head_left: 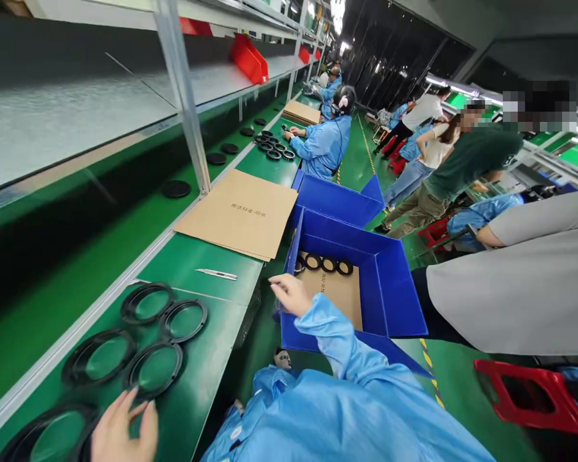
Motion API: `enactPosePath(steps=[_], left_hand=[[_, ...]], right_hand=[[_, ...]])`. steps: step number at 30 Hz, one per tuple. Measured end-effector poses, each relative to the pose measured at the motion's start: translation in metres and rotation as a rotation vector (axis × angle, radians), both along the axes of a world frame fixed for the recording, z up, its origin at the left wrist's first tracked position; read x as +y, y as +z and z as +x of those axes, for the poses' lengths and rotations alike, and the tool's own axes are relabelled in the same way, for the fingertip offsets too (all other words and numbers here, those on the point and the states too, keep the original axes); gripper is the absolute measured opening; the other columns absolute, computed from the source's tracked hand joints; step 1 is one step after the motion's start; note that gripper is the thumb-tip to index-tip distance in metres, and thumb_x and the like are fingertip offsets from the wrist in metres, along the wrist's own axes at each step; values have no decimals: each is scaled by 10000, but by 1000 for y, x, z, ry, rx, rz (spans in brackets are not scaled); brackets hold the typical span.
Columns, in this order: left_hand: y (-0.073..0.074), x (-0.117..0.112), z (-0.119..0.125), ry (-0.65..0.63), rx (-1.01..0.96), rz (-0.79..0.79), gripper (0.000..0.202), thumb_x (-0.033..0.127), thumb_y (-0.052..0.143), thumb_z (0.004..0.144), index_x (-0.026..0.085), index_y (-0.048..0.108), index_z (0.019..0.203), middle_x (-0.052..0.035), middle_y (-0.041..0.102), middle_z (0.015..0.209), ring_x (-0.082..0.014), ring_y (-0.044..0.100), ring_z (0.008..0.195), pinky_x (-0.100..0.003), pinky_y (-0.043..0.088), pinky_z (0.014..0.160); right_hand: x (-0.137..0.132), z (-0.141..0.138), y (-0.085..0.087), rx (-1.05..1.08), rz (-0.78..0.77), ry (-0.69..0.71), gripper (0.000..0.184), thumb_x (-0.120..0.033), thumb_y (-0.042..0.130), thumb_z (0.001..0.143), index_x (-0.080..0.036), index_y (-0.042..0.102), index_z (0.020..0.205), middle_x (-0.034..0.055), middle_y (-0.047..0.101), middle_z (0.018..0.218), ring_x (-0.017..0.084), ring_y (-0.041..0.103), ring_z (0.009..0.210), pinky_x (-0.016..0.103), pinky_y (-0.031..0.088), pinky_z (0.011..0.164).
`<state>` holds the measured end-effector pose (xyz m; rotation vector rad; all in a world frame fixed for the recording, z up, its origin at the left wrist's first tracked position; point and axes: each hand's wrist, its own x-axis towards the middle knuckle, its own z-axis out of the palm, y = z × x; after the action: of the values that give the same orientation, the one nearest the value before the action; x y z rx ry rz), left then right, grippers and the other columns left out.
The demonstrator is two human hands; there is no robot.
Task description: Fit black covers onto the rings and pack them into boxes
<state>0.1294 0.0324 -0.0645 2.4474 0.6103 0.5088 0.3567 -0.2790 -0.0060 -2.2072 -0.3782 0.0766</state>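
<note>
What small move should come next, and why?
I'd probably close the left hand on the black ring at its fingertips. The thumb and fingers look spread at that ring's near edge, with no clear grip on it. The right hand appears empty beside the blue box, so it seems free to help.

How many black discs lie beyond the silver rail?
5 black discs visible: one left of the large cardboard sheets, two farther along, two farther still. More may be hidden farther off.
</note>
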Motion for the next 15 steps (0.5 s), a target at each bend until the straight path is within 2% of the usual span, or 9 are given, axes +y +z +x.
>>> enactPosePath(steps=[2, 4, 6, 9, 11, 12, 15], left_hand=[[9, -42, 35, -168, -79, 34, 478, 461, 467, 919, 139, 591, 1250, -157, 680, 1131, -331, 630, 1132, -495, 502, 1034], [17, -89, 65, -362, -166, 26, 387, 369, 473, 953, 153, 587, 1253, -142, 672, 1178, -275, 650, 1101, -432, 514, 1029], [22, -136, 86, -579, -193, -7, 330, 277, 469, 971, 188, 582, 1269, -116, 655, 1241, -224, 632, 1151, -369, 499, 1054], [17, -191, 104, -911, -29, -55, 357, 242, 459, 985, 229, 571, 1323, -92, 628, 1325, -192, 587, 1237, -336, 484, 1078], [7, -213, 109, -1041, 209, -42, 393, 297, 506, 970, 225, 577, 1350, -115, 586, 1396, -248, 535, 1312, -409, 468, 1103], [0, -219, 110, -1060, 354, -22, 418, 331, 547, 949, 220, 590, 1350, -134, 559, 1429, -298, 496, 1350, -470, 454, 1112], [-18, -221, 106, -1002, 695, 11, 532, 429, 649, 874, 182, 612, 1345, -198, 491, 1480, -409, 409, 1398, -583, 409, 1116]], right_hand=[[-48, 10, -17, 116, 23, -194, 281, -298, 494, 942, -203, 669, 1140, 54, 702, 1087, 156, 676, 938, 296, 550, 877], [-92, 16, -40, 228, -20, -305, 300, -264, 465, 936, -178, 661, 1145, 76, 709, 1091, 180, 679, 975, 341, 547, 915], [-129, 13, -67, 346, -96, -342, 292, -221, 483, 910, -154, 674, 1120, 105, 716, 1072, 215, 681, 1001, 390, 537, 943], [-169, -7, -108, 539, -227, -303, 298, -209, 553, 870, -128, 692, 1121, 154, 710, 1104, 268, 681, 1034, 438, 516, 967], [-185, -26, -131, 634, -292, -216, 386, -270, 619, 854, -128, 670, 1209, 179, 665, 1233, 296, 638, 1147, 448, 470, 1031], [-189, -35, -140, 670, -313, -159, 466, -320, 658, 839, -140, 644, 1269, 180, 627, 1307, 304, 598, 1218, 442, 440, 1068], [-192, -54, -161, 752, -348, 24, 734, -495, 732, 782, -192, 535, 1421, 158, 499, 1479, 319, 455, 1379, 427, 358, 1145]])
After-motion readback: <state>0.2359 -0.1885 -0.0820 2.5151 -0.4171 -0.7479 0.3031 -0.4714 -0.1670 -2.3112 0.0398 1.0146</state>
